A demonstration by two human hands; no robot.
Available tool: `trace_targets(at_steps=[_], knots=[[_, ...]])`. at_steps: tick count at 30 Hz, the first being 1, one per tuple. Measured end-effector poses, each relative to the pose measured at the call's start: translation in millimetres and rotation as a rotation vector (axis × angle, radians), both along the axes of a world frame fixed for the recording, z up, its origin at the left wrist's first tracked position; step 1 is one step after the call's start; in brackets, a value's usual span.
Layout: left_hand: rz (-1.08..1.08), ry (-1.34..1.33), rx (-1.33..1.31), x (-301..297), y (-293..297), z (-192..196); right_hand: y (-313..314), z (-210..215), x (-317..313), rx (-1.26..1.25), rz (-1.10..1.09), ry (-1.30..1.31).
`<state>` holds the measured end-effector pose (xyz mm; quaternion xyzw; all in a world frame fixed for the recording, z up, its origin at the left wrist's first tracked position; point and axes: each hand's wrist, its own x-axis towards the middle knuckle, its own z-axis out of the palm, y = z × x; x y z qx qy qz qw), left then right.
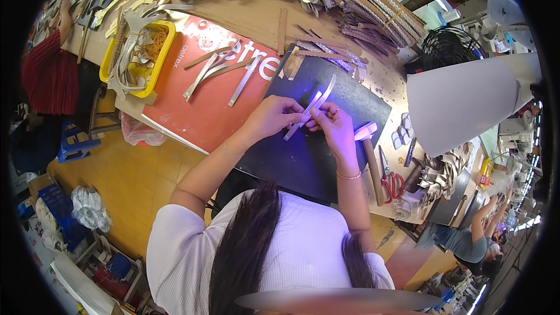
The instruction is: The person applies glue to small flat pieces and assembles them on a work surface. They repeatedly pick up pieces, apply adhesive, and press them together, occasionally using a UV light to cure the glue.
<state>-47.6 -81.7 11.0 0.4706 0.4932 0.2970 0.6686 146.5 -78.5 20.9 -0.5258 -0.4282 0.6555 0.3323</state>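
Both my hands meet over a dark work mat (309, 163) lit by a violet glow. My left hand (274, 115) and my right hand (331, 123) together pinch a long, narrow silvery strap strip (310, 107) that slants up to the right between my fingers. My left fingers grip its lower part and my right fingers grip the middle. A wooden-handled hammer (371, 160) lies on the mat just right of my right wrist.
Several loose silvery strips (219, 73) lie on a red board (204, 105) to the left. A yellow tray (140, 52) holds straps and rubber bands. Red-handled scissors (394, 184) lie at right. Bundles of straps (361, 6) crowd the far edge. Another person (475, 236) works at lower right.
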Motion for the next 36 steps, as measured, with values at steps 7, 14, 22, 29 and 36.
trace_targets(at_steps=[7,14,22,29,36], knots=[[0.013,-0.108,-0.023,-3,2,-6,22,6,27,0.076,0.1,-0.175],[0.055,-0.179,-0.112,-3,4,-7,117,-19,128,0.461,-0.303,-0.79],[0.05,-0.168,-0.12,-3,7,-4,181,-44,154,0.013,-0.363,-0.647],[0.06,-0.239,-0.142,-3,8,-2,163,-39,159,0.157,-0.387,-0.552],[-0.011,-0.076,-0.11,-3,28,-3,67,5,145,0.416,-0.583,-0.026]])
